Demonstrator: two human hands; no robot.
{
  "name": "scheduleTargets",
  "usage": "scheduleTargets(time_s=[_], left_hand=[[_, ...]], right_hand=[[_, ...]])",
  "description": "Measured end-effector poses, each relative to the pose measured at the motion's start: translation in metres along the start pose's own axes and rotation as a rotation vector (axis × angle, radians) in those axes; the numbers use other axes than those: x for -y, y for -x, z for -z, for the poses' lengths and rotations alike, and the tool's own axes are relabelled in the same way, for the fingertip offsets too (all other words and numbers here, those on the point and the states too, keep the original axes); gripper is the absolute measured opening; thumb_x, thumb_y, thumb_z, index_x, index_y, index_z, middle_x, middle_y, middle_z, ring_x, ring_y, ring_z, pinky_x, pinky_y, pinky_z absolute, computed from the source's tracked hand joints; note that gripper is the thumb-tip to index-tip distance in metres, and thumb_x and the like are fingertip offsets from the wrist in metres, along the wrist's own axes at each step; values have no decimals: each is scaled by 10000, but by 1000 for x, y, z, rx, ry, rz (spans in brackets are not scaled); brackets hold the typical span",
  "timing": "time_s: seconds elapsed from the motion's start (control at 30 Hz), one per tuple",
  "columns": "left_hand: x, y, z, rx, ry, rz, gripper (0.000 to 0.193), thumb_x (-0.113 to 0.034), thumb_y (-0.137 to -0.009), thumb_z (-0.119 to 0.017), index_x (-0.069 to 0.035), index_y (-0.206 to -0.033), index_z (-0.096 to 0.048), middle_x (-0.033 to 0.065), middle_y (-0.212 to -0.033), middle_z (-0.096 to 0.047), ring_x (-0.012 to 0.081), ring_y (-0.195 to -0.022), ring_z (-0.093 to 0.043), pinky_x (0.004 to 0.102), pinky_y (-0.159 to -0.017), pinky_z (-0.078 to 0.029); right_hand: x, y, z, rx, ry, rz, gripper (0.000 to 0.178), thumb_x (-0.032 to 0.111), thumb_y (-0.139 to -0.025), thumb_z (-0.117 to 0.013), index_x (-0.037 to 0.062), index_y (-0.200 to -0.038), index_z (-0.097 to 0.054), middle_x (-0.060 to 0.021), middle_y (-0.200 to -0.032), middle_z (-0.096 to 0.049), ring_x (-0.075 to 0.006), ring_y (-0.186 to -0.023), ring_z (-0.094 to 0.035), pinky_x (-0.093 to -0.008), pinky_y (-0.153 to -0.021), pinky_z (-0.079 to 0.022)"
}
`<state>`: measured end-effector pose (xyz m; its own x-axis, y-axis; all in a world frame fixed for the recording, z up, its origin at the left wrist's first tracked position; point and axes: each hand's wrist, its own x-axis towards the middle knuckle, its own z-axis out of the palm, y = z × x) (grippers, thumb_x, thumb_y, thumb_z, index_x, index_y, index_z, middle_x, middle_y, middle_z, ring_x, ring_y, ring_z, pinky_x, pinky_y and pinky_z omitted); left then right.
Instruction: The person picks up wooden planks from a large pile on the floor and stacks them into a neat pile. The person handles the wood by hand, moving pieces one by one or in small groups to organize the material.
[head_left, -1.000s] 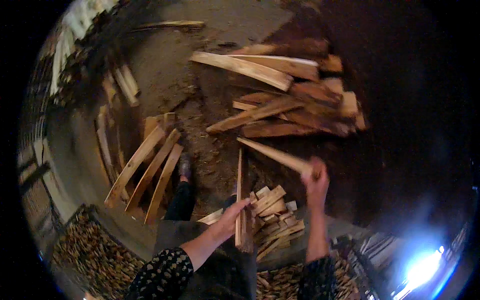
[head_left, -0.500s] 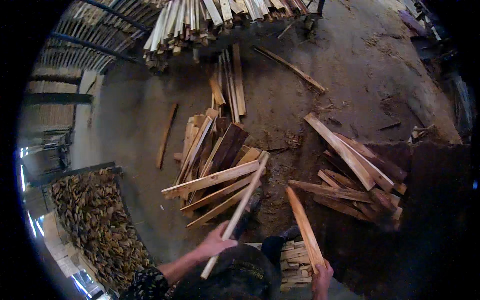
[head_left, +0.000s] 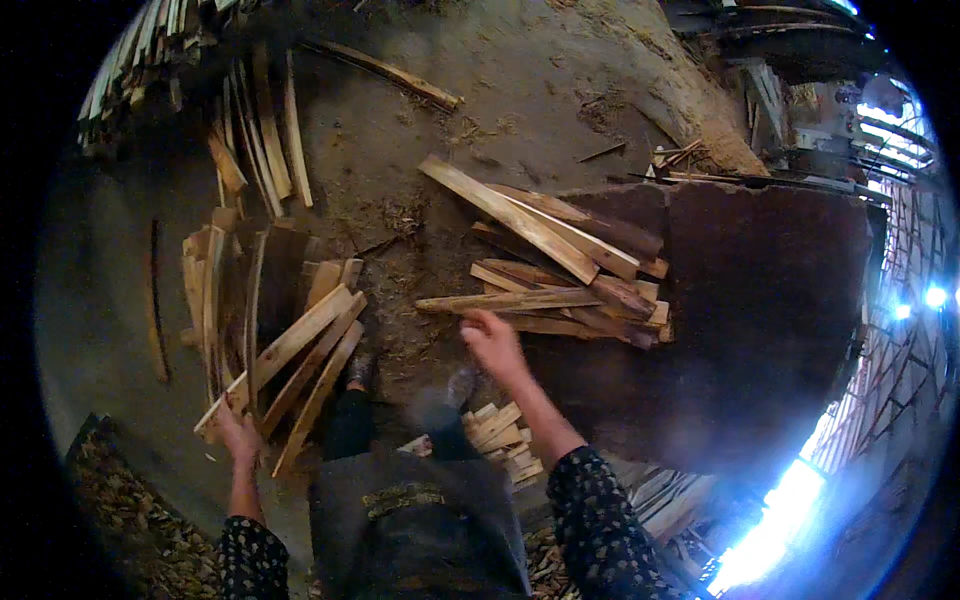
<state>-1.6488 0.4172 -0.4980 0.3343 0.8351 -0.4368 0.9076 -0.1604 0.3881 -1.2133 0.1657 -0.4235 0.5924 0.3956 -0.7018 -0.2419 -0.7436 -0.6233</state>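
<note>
On the left, my left hand (head_left: 238,436) is closed on the lower end of a pale wooden plank (head_left: 290,345) that slants across the left wood pile. Darker planks (head_left: 315,365) lie beside it, fanned toward me. My right hand (head_left: 494,345) is just below the right wood pile, its fingers curled together and no wood visible in them. Its knuckles are close to the left end of a long plank (head_left: 540,299) lying across that pile; whether they touch is unclear. A pale board (head_left: 510,218) rests at the top of this pile.
A dark brown slab-like surface (head_left: 760,320) lies right of the right pile. Short wood pieces (head_left: 497,430) are stacked near my feet. Long slats (head_left: 262,140) and a lone strip (head_left: 385,70) lie farther off. Wood chips (head_left: 140,520) fill the lower left. Bright light enters at right.
My view has swung right. The thin stick has left my left hand, which now holds a plank at the left pile. The reddish plank has left my right hand, now by the right pile.
</note>
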Motion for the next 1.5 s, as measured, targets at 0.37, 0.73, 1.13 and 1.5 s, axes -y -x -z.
scheduleTargets(time_s=[0.37,0.73,1.13,1.5], left_hand=[[-184,25,-44,362,359,82,343,-45,-777,-515,12,-1110,-457,134,-968,-556,212,-929,-528,328,-789,-422],[-347,114,-213,756,798,135,386,-134,-765,-564,-18,-1122,-473,102,-951,-567,168,-825,-558,292,-724,-461],[-431,118,-207,895,977,301,373,-203,-799,-579,-14,-1105,-481,42,-903,-564,118,-779,-535,246,-694,-443],[-416,113,-144,964,1562,704,542,-89,-692,-644,-52,-1167,-386,87,-1008,-535,202,-915,-536,351,-825,-442]], right_hand=[[-49,-122,156,-307,1475,425,605,145,-590,-694,39,-1121,-426,-145,-1209,-360,-322,-1133,-340,-511,-913,-267],[-34,-135,198,15,1525,449,434,237,-614,-693,86,-996,-552,-131,-1231,-361,-270,-1098,-370,-456,-778,-383],[-37,-103,234,115,1279,266,386,281,-633,-677,73,-925,-535,-138,-869,-538,-314,-848,-518,-422,-687,-421],[-15,73,111,464,-388,-393,383,129,-730,-538,-5,-1080,-459,-59,-988,-530,-149,-925,-492,-286,-830,-398]])
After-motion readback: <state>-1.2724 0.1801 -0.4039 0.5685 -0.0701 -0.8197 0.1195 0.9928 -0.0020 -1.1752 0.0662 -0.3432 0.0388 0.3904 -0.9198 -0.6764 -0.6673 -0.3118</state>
